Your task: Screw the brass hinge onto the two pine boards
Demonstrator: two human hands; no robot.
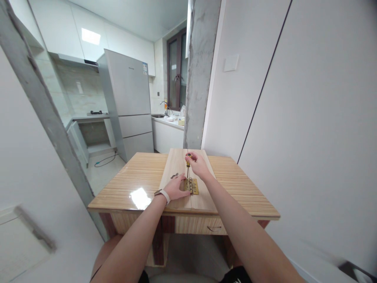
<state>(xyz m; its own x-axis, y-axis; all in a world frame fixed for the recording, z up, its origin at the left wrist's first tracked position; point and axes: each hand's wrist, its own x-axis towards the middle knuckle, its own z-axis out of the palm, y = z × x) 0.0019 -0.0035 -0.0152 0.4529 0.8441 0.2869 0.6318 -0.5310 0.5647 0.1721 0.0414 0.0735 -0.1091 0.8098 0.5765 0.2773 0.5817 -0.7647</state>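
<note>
Screwdriver (188,162) is being held by its handle in R hand (199,167), fingers closed narrow round it; its long axis is being held near upright, tip being aimed down below that hand, twd. far end of hinge's L leaf; whether a screw is being touched can't be told; hinge (194,187) is being steadied, apparently, by L hand (176,188), the nearer one, thumb & fingers spread just to its L; hinge's long axis is being lined up w/ seam betw. boards (206,198) under both hands.
</note>
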